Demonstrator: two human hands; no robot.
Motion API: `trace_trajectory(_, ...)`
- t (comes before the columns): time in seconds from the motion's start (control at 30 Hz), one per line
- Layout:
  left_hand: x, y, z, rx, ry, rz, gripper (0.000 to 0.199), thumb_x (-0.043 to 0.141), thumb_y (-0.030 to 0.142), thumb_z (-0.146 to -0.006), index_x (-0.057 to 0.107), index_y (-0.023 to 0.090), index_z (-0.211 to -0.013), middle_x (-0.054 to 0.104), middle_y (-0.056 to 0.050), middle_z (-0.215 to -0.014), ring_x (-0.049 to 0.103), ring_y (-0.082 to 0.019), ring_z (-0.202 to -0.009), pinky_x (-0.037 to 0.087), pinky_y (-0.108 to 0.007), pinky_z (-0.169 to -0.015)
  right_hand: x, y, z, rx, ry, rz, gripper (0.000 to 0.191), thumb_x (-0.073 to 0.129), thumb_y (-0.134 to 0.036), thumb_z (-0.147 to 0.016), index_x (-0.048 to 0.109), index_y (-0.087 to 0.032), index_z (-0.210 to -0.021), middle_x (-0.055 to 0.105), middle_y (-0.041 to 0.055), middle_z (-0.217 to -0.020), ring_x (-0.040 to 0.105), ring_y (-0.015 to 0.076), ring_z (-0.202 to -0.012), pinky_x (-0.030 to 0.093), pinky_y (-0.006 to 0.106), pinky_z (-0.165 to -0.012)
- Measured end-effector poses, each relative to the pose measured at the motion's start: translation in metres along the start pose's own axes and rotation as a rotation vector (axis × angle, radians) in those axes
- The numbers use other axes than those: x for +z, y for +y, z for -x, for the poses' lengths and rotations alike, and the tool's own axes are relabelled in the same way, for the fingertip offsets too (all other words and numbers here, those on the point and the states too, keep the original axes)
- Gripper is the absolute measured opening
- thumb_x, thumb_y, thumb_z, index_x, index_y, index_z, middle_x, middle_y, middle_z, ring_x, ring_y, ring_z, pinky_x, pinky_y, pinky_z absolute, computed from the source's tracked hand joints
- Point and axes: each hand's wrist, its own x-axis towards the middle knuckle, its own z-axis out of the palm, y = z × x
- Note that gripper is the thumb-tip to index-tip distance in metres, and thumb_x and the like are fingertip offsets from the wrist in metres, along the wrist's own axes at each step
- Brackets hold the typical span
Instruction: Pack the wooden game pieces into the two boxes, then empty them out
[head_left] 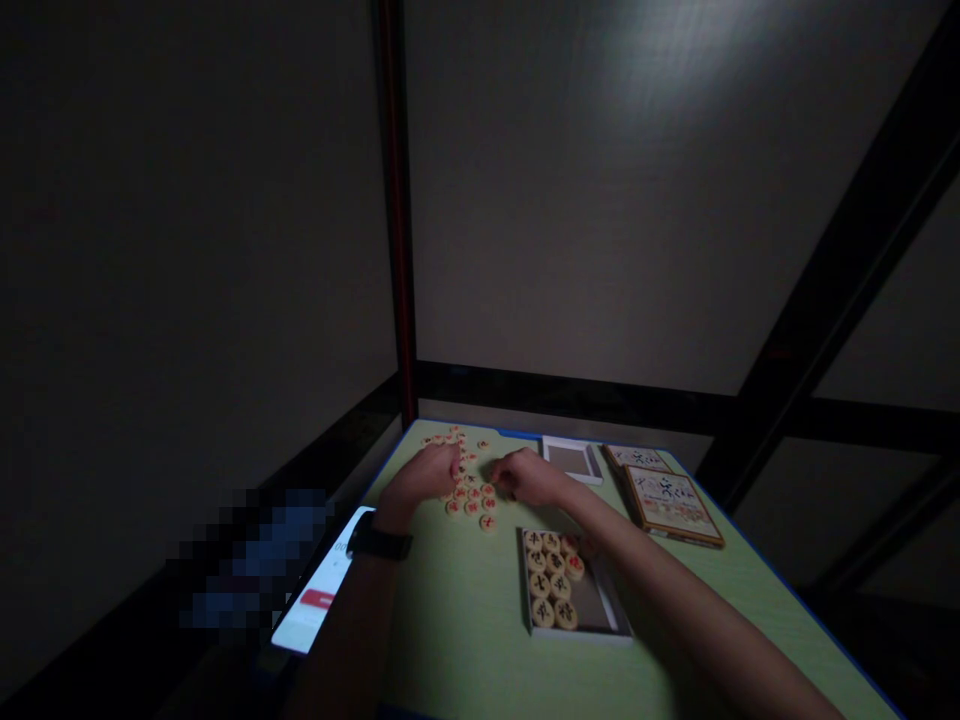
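Round wooden Chinese chess pieces (472,507) with red and black characters lie in a loose cluster at the far left of the table. My left hand (426,473), a dark band on its wrist, is over the left side of this cluster with fingers curled down; what they hold, if anything, is hidden. At the cluster's right side is my right hand (531,476), its fingers bent together, their contents too dim to make out. Nearer to me, a shallow white box (615,612) holds several stacked chess pieces (555,586) on its left side; my right forearm passes over its far right corner.
A second shallow white tray (598,464) stands at the table's back edge. Two printed chess boxes (670,503) lie at the right. A lit phone or tablet (319,590) is at the left edge of the green table (457,620). Walls rise behind and left.
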Motion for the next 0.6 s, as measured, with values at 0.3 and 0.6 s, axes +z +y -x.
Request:
trace_trajectory(0.3,0.007,0.012,0.0,0.139,-0.125,0.202,0.027,0.062,0.01,-0.061,0.074,0.021,-0.084,0.073,0.0,-0.077,0.063,-0.015,-0.071,0.042,-0.021,-0.063,0.008,-0.013,-0.01,0.005,-0.036,0.073,0.022,0.061,-0.013,-0.075,0.077,-0.018,-0.09,0.076,0.0083,-0.086,0.067,0.0197,-0.079,0.039,0.025,-0.066)
trace_trajectory(0.6,0.014,0.014,-0.003,0.145,-0.222,0.177,0.034,0.067,0.011,-0.056,0.078,0.023,-0.086,0.075,0.001,-0.077,0.064,-0.016,-0.07,0.041,-0.021,-0.062,0.008,-0.018,-0.012,0.019,-0.08,0.112,0.026,0.058,-0.009,-0.074,0.077,-0.019,-0.088,0.077,0.0075,-0.086,0.067,0.0186,-0.077,0.038,0.024,-0.065)
